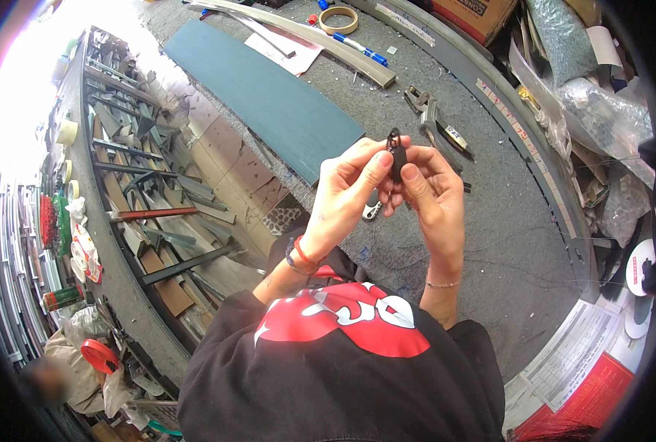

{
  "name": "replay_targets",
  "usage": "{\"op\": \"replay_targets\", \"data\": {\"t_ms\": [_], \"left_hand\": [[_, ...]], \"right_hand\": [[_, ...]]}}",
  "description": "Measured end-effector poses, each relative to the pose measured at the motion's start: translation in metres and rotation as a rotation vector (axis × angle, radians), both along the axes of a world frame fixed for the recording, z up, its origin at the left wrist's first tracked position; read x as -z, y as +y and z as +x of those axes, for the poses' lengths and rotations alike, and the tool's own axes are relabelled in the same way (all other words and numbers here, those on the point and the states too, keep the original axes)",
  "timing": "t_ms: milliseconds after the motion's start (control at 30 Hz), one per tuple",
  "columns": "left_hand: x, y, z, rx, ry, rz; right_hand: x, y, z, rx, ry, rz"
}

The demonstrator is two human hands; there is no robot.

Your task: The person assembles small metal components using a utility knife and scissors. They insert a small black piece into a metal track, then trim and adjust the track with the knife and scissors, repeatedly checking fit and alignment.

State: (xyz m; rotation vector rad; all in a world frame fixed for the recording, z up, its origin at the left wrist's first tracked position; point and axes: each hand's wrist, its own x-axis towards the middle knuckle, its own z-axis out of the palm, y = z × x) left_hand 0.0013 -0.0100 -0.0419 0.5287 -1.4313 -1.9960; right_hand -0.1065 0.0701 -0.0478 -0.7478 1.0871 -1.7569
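Note:
Between both hands, over the grey carpeted worktop [490, 287], is a small black fitting [397, 156] with a narrow loop at its top end. My left hand [348, 184] pinches it from the left with thumb and fingers. My right hand [435, 195] grips its other side, the thumb lying along its lower part. The fingers hide much of the fitting, so its exact kind cannot be told. Just below my fingers, a silver metal piece with holes [372, 209] shows in part on the worktop.
A long dark blue-green board [261, 96] lies beyond my hands. Right of it is a metal hand tool [438, 121]; farther back are a blue marker [372, 55] and a tape roll [338, 20]. Offcuts [151, 169] fill a rack at left. Papers [574, 350] lie at lower right.

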Motion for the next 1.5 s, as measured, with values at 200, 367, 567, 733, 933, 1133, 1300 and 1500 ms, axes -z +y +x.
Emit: {"op": "replay_targets", "data": {"t_ms": [200, 367, 567, 733, 933, 1133, 1300, 1500], "left_hand": [[0.007, 0.007, -0.004, -0.102, 0.132, -0.118], [0.007, 0.007, -0.002, -0.117, 0.151, -0.217], [0.006, 0.009, 0.003, -0.113, -0.005, -0.265], [0.014, 0.006, -0.003, -0.05, 0.138, -0.155], [0.013, 0.011, -0.007, -0.206, 0.101, -0.131], [0.041, -0.012, -0.012, -0.111, -0.372, -0.598], [0.09, -0.007, -0.018, 0.079, -0.846, -1.157], [0.114, -0.005, -0.025, 0.117, -0.815, -0.98]], "right_hand": [[-0.01, 0.007, 0.006, 0.125, 0.114, -0.012], [-0.015, 0.014, 0.006, 0.142, 0.231, 0.022], [-0.011, 0.015, 0.007, 0.109, 0.341, 0.016], [-0.013, 0.011, 0.023, 0.26, 0.683, -0.028], [-0.012, 0.006, 0.024, 0.327, 0.737, 0.009], [-0.006, 0.025, -0.037, 0.56, 0.43, 0.08], [-0.006, 0.055, -0.082, 0.803, 0.355, 0.028], [-0.001, 0.053, -0.079, 0.788, 0.37, 0.045]]}}
